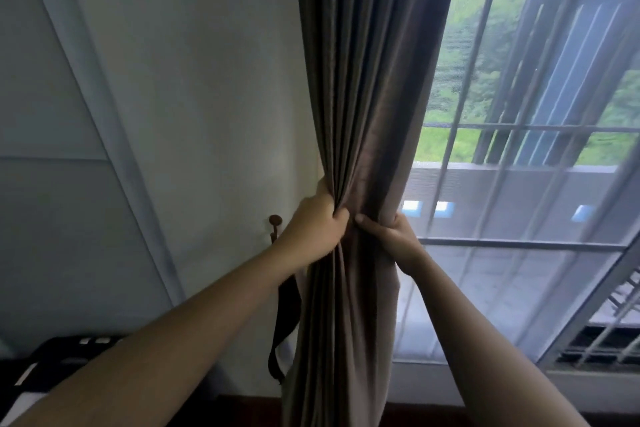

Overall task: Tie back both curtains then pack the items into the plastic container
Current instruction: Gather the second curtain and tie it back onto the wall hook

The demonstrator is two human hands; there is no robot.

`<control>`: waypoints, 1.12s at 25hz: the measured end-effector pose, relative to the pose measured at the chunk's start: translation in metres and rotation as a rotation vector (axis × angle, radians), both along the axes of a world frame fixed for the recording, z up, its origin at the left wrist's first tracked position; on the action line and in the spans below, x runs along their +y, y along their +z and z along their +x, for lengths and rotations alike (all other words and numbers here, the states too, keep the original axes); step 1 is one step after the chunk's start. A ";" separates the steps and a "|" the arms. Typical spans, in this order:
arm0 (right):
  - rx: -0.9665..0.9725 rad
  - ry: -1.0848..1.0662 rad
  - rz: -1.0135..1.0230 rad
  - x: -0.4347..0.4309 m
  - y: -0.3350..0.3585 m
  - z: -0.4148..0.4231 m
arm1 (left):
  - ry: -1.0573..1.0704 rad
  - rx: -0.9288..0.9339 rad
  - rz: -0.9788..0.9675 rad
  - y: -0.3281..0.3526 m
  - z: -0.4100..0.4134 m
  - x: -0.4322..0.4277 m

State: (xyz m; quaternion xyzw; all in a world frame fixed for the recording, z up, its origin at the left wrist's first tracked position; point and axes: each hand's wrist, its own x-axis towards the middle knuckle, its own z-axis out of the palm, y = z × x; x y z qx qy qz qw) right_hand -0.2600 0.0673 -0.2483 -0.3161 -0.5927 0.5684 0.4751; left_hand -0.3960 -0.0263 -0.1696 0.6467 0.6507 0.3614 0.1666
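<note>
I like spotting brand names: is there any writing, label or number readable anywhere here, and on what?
None is readable. The brown curtain, both hands, wall hook and window bars bear no text. The white marks on the black object at bottom left are too blurred to tell.

Plain brown-grey curtain (363, 97); left of it, off-white wall (207, 80), rust-brown hook (275, 220), black tieback strap (287, 315).

Both arms outstretched, left hand (317, 225) and right hand (391, 236) clenched, facing.
</note>
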 end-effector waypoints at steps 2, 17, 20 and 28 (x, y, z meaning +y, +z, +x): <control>-0.004 -0.065 0.024 0.002 0.004 -0.006 | 0.004 -0.027 -0.033 0.008 -0.002 0.011; -0.153 -0.103 0.002 0.004 -0.024 -0.009 | -0.066 -0.047 -0.094 -0.005 -0.016 0.022; -0.205 -0.122 -0.022 0.001 -0.039 -0.003 | -0.046 -0.027 -0.114 -0.004 -0.016 0.026; -0.408 -0.322 0.185 -0.008 -0.059 -0.020 | 0.063 0.124 -0.071 -0.006 -0.002 0.048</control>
